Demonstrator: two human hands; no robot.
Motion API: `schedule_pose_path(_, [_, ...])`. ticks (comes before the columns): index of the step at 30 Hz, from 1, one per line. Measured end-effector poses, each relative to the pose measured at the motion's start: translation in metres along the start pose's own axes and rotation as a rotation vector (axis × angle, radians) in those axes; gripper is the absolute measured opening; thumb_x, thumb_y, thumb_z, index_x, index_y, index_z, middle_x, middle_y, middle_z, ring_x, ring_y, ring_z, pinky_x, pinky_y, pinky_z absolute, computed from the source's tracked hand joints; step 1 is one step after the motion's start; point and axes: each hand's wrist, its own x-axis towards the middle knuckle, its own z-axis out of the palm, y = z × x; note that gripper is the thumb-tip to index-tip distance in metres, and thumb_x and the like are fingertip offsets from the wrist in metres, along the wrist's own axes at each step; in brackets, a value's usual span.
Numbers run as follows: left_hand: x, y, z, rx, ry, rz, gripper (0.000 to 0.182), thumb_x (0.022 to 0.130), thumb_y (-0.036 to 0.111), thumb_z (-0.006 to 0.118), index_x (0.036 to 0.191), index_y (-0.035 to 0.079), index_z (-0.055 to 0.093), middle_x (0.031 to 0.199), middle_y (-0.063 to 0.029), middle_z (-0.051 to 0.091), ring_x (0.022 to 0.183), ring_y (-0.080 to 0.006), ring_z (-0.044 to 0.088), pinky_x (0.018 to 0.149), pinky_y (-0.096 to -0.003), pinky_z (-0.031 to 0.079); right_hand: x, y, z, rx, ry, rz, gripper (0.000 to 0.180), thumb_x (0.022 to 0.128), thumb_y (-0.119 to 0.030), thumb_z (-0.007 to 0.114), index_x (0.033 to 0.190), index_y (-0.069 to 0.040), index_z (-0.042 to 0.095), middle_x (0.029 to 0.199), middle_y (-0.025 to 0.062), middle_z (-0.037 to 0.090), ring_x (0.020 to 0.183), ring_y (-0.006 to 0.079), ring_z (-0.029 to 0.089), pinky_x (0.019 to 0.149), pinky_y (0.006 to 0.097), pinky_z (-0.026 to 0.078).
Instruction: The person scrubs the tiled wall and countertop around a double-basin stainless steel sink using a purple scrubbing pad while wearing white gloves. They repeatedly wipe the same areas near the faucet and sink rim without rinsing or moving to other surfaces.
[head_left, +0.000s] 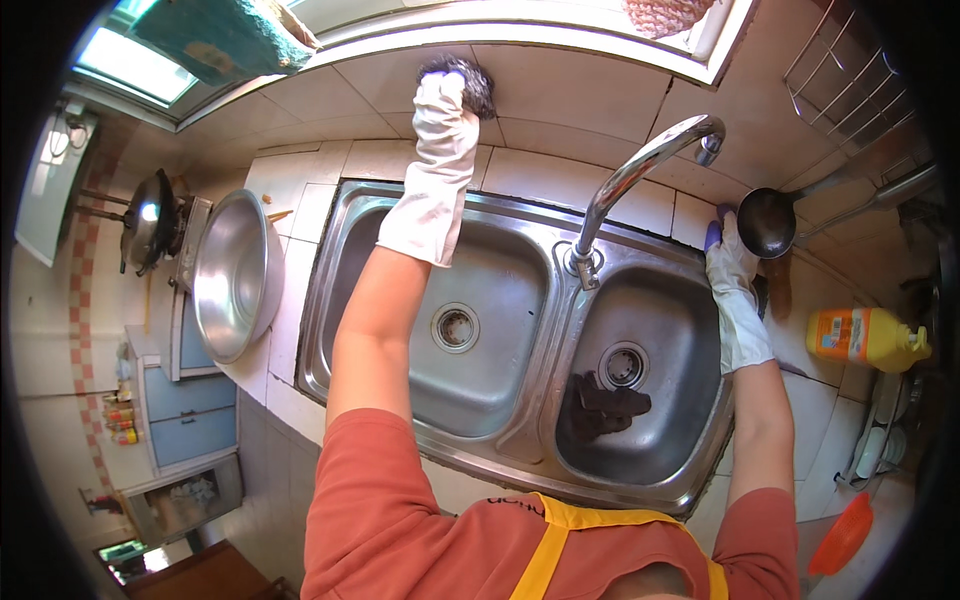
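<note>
My left hand (448, 101), in a white rubber glove, grips a dark steel wool scrubber (478, 86) against the tiled wall (570, 90) below the window. My right hand (727, 251), gloved in white with purplish fingertips, rests at the back right corner of the double-bowl steel sink (559, 352), beside a hanging ladle (766, 223); its fingers are partly hidden, so whether they are apart is unclear. A dark wet cloth (607, 405) lies near the drain in the right bowl. The chrome faucet (645, 161) arches up between my hands.
A large metal basin (237, 277) stands on the counter at left, near a wok (148, 221) on the stove. At right are a yellow pump bottle (862, 337), a dish rack (874, 442) and an orange plastic basket (841, 534). A wire rack (847, 75) hangs at upper right.
</note>
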Motion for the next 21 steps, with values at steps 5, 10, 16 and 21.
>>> schedule_pose_path(5, [-0.038,-0.007,-0.006,-0.191,-0.277,-0.442,0.031,0.067,-0.008,0.050,0.094,0.005,0.058,0.094,-0.0199,0.057,0.081,-0.0400,0.058,0.069,-0.0456,0.050,-0.001,0.002,0.002,-0.027,0.129,-0.070,0.034,0.090,-0.029,0.060,0.120,-0.015,0.063,0.117,0.0163,0.066,0.109,0.0385,0.060,0.099,0.0440,0.044])
schedule_pose_path(10, [-0.013,-0.005,-0.010,-0.017,-0.062,-0.002,0.034,0.069,-0.009,0.049,0.096,0.007,0.061,0.090,-0.0147,0.056,0.084,-0.0310,0.059,0.071,-0.0371,0.050,-0.003,0.003,0.003,0.052,0.068,-0.037,0.043,0.087,-0.030,0.060,0.127,-0.015,0.058,0.129,0.0160,0.058,0.121,0.0383,0.053,0.103,0.0491,0.040])
schedule_pose_path(16, [0.000,0.008,-0.012,0.175,-0.319,-0.027,0.031,0.073,-0.009,0.049,0.094,0.010,0.061,0.083,-0.0176,0.056,0.079,-0.0384,0.060,0.069,-0.0475,0.052,-0.002,0.003,0.004,0.034,0.086,-0.041,0.042,0.087,-0.028,0.059,0.127,-0.015,0.058,0.128,0.0163,0.059,0.117,0.0392,0.055,0.100,0.0487,0.042])
schedule_pose_path(21, [-0.044,-0.027,-0.014,-0.037,-0.262,-0.175,0.028,0.074,-0.008,0.045,0.093,0.004,0.060,0.092,-0.0193,0.057,0.082,-0.0380,0.060,0.071,-0.0434,0.048,-0.001,0.002,0.006,0.319,0.042,0.132,0.033,0.094,-0.029,0.057,0.121,-0.012,0.064,0.119,0.0139,0.066,0.110,0.0341,0.060,0.100,0.0395,0.043])
